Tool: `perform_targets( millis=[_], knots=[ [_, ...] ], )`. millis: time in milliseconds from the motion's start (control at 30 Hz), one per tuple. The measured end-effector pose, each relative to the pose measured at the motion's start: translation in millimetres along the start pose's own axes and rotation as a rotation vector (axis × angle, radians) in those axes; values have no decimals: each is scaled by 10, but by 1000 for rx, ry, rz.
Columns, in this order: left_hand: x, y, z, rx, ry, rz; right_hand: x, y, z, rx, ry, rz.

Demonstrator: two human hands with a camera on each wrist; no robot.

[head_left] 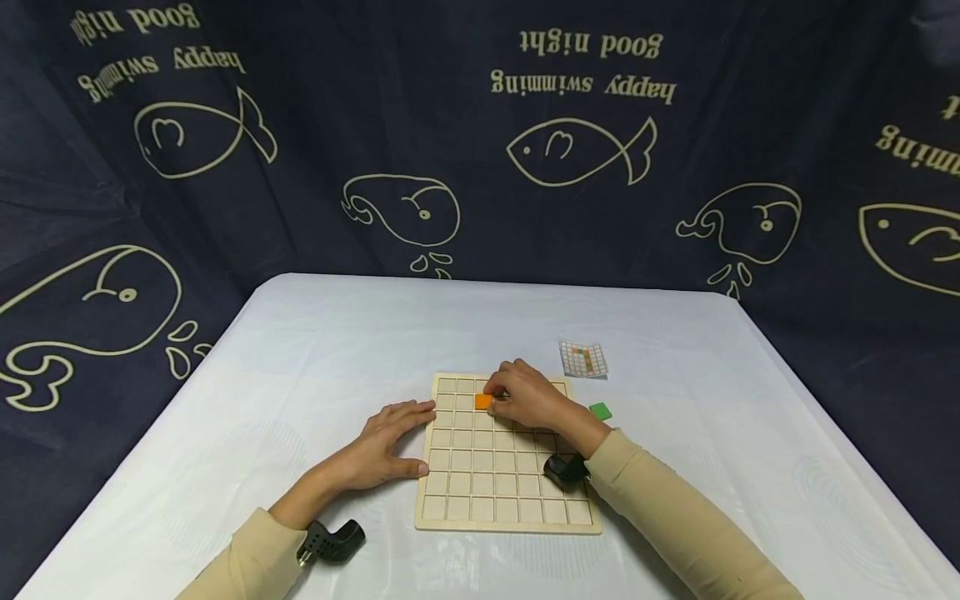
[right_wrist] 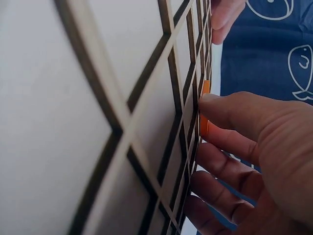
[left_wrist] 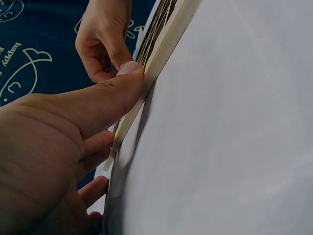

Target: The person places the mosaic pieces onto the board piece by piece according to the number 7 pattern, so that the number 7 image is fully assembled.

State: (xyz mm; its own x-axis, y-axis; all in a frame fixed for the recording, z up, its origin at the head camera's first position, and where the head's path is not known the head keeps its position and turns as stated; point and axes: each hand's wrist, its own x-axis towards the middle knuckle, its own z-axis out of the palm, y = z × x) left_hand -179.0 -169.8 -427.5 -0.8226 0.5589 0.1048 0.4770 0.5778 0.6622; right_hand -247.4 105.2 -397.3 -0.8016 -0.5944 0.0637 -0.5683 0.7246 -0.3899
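Note:
A wooden grid board (head_left: pixel 482 483) lies flat on the table, its square cells divided by raised strips. Near its far side, an orange square tile (head_left: pixel 483 402) is at a cell in the second row. My right hand (head_left: pixel 532 398) pinches that tile; in the right wrist view the thumb and a finger touch the orange tile (right_wrist: pixel 204 126). Whether it sits fully down in the cell, I cannot tell. Along the board's left edge rests my left hand (head_left: pixel 378 448), fingers extended. The left wrist view has its thumb (left_wrist: pixel 128 73) against the wooden rim (left_wrist: pixel 164 49).
A green square tile (head_left: pixel 600 411) lies just right of the board, partly beyond my right wrist. Behind it is a small printed card (head_left: pixel 583 360) with a coloured grid pattern. The white-covered table (head_left: pixel 360 333) ends at a dark patterned curtain (head_left: pixel 465 125).

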Motion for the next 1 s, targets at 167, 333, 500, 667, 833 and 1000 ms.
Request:
perform_targets(
  millis=[167, 333, 500, 667, 833, 1000],
  knots=[
    [5, -1, -1, 11, 4, 4, 2, 4, 3, 1, 2, -1],
    [7, -12, 3, 13, 6, 6, 5, 26, 14, -11, 7, -10],
    [5, -25, 12, 15, 7, 4, 4, 37, 22, -11, 13, -21],
    [0, -24, 16, 12, 10, 3, -11, 35, 19, -3, 10, -15],
    [-2, -21, 15, 13, 15, 4, -37, 15, 1, -4, 18, -7],
    [-3, -22, 15, 21, 18, 7, -73, -25, -43, -26, 37, -9]
  ],
)
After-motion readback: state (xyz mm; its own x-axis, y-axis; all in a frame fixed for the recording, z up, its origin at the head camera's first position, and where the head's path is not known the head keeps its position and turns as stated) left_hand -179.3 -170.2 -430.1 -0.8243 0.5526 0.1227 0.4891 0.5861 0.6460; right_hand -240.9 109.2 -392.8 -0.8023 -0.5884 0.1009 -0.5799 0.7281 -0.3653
